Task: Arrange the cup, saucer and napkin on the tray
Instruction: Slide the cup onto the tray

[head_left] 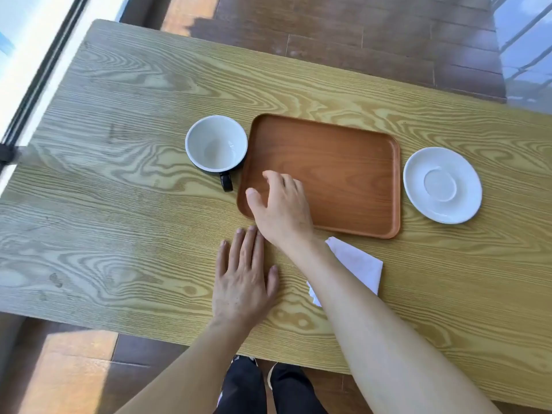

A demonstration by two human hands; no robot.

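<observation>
An orange-brown wooden tray (343,162) lies in the middle of the table with nothing on it. A cup (216,144), black outside and white inside, stands upright just left of the tray, its handle pointing towards me. A white saucer (442,185) sits to the right of the tray. A white folded napkin (361,264) lies in front of the tray, partly hidden under my right forearm. My right hand (280,207) hovers over the tray's near left corner, fingers apart, holding nothing. My left hand (243,279) rests flat on the table, empty.
The light wood-grain table (119,204) has wide bare areas at the left and far side. Its near edge runs just in front of my legs. A window frame (30,85) borders the left; dark floorboards lie beyond the far edge.
</observation>
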